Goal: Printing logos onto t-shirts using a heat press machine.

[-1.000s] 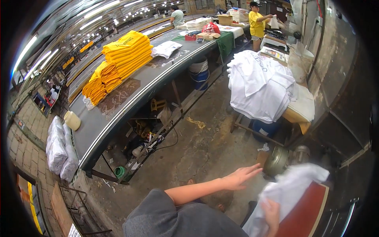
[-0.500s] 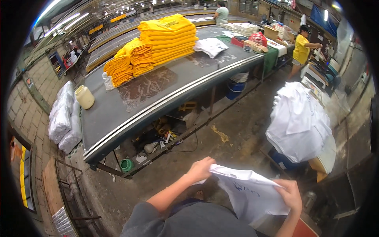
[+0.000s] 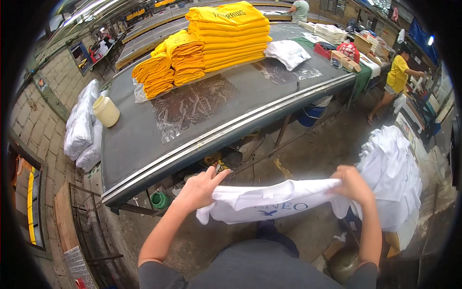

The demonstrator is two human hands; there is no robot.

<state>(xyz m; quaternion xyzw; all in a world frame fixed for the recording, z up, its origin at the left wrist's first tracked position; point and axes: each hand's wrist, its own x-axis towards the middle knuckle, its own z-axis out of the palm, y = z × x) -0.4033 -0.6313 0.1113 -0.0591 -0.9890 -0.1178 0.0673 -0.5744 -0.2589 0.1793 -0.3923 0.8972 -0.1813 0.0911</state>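
A white T-shirt [image 3: 269, 197] with dark blue print on its chest hangs stretched between my hands, in front of my body. My left hand [image 3: 203, 187] grips it at one shoulder, with the index finger partly raised. At the other shoulder, my right hand [image 3: 353, 185] is closed on the cloth. The shirt's collar lies between them along the upper edge, and its lower part is out of sight. Beyond my right hand stands a heaped pile of white shirts [image 3: 390, 178].
A long dark table [image 3: 250, 96] with a pale edge strip runs ahead. On it are stacked yellow shirts [image 3: 231, 38], a folded white shirt [image 3: 288, 54], clear plastic sheets [image 3: 192, 103] and a cream jar [image 3: 106, 111]. Wrapped white bundles [image 3: 84, 125] stand left. A person in yellow [image 3: 398, 72] works at far right.
Both hands have risen and spread apart, pulling the white shirt out wide with its print facing up. The view has shifted, and the person in yellow has stepped.
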